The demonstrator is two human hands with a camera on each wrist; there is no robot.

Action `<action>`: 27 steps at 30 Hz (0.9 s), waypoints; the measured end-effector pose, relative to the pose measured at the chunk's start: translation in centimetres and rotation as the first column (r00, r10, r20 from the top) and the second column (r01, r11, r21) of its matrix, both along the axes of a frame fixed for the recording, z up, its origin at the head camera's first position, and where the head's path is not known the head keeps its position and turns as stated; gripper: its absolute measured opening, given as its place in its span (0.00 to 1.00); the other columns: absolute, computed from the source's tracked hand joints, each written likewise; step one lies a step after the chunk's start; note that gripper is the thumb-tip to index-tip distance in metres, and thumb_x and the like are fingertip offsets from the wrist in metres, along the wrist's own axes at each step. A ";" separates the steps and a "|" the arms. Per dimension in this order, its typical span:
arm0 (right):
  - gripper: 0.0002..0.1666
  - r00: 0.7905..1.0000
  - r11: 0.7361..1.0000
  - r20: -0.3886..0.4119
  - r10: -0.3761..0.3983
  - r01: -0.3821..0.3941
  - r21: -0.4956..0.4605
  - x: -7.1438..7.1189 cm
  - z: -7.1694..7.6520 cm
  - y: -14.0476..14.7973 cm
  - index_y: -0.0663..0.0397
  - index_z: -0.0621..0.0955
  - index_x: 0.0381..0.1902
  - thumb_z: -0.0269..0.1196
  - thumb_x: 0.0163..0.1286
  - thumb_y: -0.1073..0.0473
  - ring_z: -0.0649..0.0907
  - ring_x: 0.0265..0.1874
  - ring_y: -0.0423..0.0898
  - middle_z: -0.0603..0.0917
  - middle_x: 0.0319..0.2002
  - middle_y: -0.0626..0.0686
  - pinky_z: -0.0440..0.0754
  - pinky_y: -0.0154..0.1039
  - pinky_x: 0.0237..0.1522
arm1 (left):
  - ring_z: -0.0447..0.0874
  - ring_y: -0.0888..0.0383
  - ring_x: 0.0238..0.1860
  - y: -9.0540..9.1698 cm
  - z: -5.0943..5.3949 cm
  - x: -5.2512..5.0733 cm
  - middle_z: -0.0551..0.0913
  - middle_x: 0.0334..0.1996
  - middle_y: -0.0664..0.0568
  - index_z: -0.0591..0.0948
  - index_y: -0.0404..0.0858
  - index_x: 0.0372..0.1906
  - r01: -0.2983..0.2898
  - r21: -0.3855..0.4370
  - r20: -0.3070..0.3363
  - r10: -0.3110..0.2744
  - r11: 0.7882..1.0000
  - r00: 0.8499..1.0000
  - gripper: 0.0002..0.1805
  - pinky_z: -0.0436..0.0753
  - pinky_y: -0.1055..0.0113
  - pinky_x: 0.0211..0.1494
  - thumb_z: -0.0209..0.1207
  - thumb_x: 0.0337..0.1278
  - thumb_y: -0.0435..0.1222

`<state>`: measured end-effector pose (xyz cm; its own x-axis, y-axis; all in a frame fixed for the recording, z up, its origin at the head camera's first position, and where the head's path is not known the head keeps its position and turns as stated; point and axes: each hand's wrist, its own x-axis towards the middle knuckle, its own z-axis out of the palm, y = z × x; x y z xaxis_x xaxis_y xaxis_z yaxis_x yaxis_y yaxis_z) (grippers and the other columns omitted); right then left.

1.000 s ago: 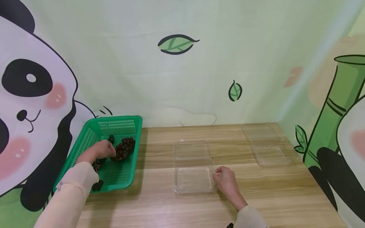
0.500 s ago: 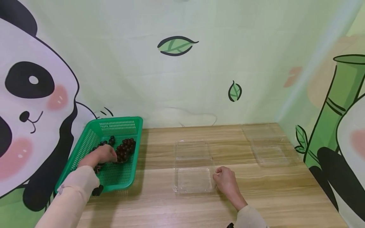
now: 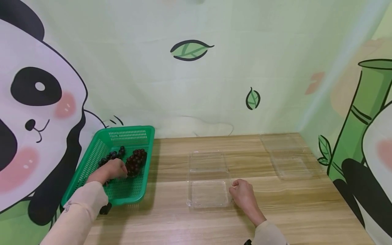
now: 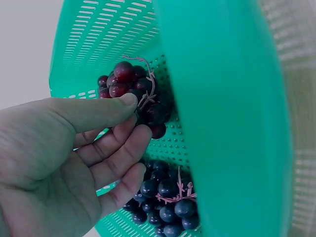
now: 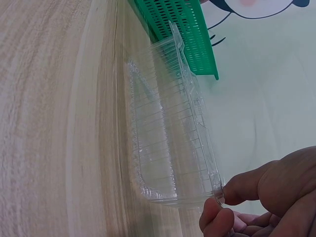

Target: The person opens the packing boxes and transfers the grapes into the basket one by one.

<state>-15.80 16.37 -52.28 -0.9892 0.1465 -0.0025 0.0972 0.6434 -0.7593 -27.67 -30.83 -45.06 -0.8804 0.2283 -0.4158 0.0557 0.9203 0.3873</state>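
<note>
Inside the green basket (image 3: 128, 200) on the left, my left hand (image 3: 111, 170) reaches to a bunch of dark red grapes (image 3: 136, 161). The left wrist view shows its thumb and forefinger pinching the stem of the red grapes (image 4: 123, 79). A bunch of blue-black grapes (image 4: 168, 212) lies below my fingers in that view, partly covered by the hand in the head view. My right hand (image 3: 244, 197) pinches the right edge of a clear plastic container (image 3: 209, 194), which has two shallow halves and lies unfolded; the thumb and fingers (image 5: 217, 215) are at its corner.
A second clear plastic container (image 3: 289, 165) lies opened out at the back right of the wooden table (image 3: 171, 221). Behind the table hangs a pale green backdrop (image 3: 211, 81) with pandas, leaves and bamboo.
My left hand has shifted slightly nearer and to the right inside the basket, showing more of the blue-black grapes behind it. The right hand and container stay in place.
</note>
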 end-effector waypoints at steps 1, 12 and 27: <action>0.11 1.000 1.000 0.000 -0.001 0.001 0.001 0.0 0.0 0.0 0.75 0.82 0.39 0.63 0.61 0.70 0.78 0.21 0.44 0.85 0.26 0.57 0.77 0.37 0.22 | 0.82 0.49 0.40 0.0 -0.1 0.0 0.85 0.41 0.42 0.85 0.30 0.43 0.003 -0.002 -0.003 -0.003 1.000 1.000 0.06 0.84 0.49 0.44 0.62 0.66 0.29; 0.10 1.000 1.000 -0.007 -0.011 0.011 0.000 -0.4 -0.3 0.0 0.74 0.83 0.39 0.63 0.61 0.71 0.79 0.21 0.43 0.85 0.26 0.57 0.77 0.36 0.22 | 0.80 0.47 0.41 0.1 -0.8 0.3 0.84 0.41 0.42 0.84 0.31 0.42 -0.017 -0.014 -0.020 0.017 1.000 1.000 0.05 0.84 0.47 0.47 0.61 0.65 0.28; 0.10 1.000 1.000 0.024 -0.005 0.006 -0.023 -0.3 -0.3 0.1 0.75 0.82 0.41 0.62 0.63 0.71 0.80 0.22 0.43 0.85 0.27 0.57 0.78 0.37 0.23 | 0.81 0.51 0.40 1.2 0.0 1.6 0.86 0.40 0.46 0.86 0.31 0.45 0.075 -0.009 -0.011 -0.075 0.997 0.997 0.08 0.83 0.50 0.45 0.61 0.70 0.32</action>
